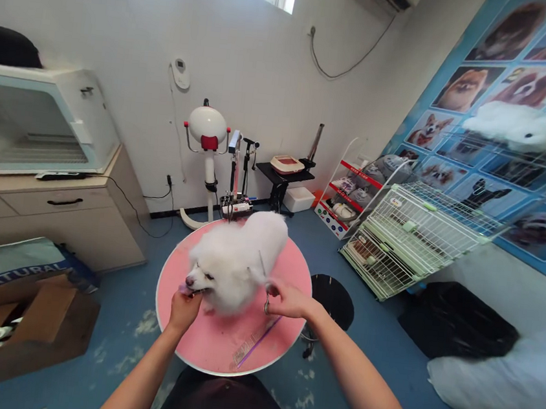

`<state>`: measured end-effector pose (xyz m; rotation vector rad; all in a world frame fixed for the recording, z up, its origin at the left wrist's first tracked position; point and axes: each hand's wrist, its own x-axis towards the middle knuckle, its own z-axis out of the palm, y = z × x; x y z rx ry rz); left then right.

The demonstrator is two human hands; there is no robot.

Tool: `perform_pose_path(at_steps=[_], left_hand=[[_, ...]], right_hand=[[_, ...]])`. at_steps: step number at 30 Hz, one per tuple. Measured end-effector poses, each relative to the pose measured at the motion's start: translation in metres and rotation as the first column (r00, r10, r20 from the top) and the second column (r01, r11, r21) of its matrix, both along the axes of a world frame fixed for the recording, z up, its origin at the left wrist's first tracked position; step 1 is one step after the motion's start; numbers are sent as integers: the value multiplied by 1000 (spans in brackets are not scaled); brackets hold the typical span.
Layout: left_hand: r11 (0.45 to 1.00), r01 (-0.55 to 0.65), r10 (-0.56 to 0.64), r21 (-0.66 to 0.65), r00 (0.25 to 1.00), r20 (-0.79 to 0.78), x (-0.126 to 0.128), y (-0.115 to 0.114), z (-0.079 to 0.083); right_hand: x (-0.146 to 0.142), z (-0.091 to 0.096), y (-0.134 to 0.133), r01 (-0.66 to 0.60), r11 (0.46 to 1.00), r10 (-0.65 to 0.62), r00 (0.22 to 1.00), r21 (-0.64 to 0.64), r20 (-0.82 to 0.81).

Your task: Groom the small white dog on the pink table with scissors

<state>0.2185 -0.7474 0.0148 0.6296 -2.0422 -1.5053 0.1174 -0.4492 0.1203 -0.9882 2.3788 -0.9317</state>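
Dark clothing with pale lettering (227,408) fills the bottom edge, just below the round pink worktop (175,272). On that worktop is a fluffy white dog (235,259), its head toward the person's left and its rump toward the far side; the thick coat hides its legs, so I cannot tell whether it stands or sits. The left hand (185,311) is curled under the dog's chin, fingers closed at the muzzle. The right hand (287,299) grips a pair of scissors (267,303) by the finger loops, the blades pointing up along the dog's neck and shoulder; blur leaves it unclear whether the blades are parted.

With the blades so near, a sudden twist of the head could bring skin or an ear against them, and such deep fur would make the skin line easy to misjudge. The chin hold seems to steady only the front end, so the hindquarters could swing round, and a backward step might carry a paw over the far rim. A comb (256,341) with a purple spine lies near the front edge, where a paw or forearm could knock it down.

Beyond the right side sits a black stool (333,302); past it are wire cages (397,230), and a white dryer (207,129) stands behind.
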Motion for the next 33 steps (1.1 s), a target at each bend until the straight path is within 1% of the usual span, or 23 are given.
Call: perform_pose_path(at_steps=[2, 6, 10, 14, 18, 19, 21, 23, 27, 29, 31, 33], left_hand=[[1000, -11, 11, 2, 1000, -3, -1, 0, -1], [1000, 21, -21, 3, 1000, -15, -1, -1, -3], [1000, 1, -1, -1, 999, -35, 0, -1, -5], [999, 39, -37, 22, 996, -82, 1, -1, -2], [995, 84, -80, 46, 992, -95, 2, -2, 2], [994, 97, -91, 55, 991, -103, 2, -3, 2], [991, 108, -97, 84, 988, -124, 3, -3, 3], [988, 114, -100, 108, 987, -126, 4, -4, 4], [981, 151, -134, 120, 982, -133, 8, -5, 10], [977, 172, -153, 130, 978, -145, 9, -7, 12], [973, 189, -171, 134, 976, -138, 10, -9, 11], [971, 197, -181, 134, 976, -124, 10, -11, 6]], right_hand=[[-4, 6, -2, -30, 999, 31, 999, 37, -19], [-10, 14, -5, -52, 998, 52, 999, 46, 15], [-15, 22, -8, -61, 995, 61, 998, 76, -3], [-16, 32, -10, -24, 993, 28, 999, 111, -34], [-11, 42, -13, -74, 988, 81, 996, 133, -42], [-10, 44, -13, -68, 986, 77, 995, 152, -58], [-9, 50, -13, -12, 980, 32, 995, 196, -96], [-5, 57, -12, 40, 971, -12, 993, 234, -118], [9, 72, -16, -17, 953, 73, 982, 304, -173], [17, 79, -20, 14, 928, 71, 974, 372, -216], [26, 84, -23, 71, 904, 39, 969, 421, -245], [36, 86, -26, 68, 900, 48, 966, 430, -254]])
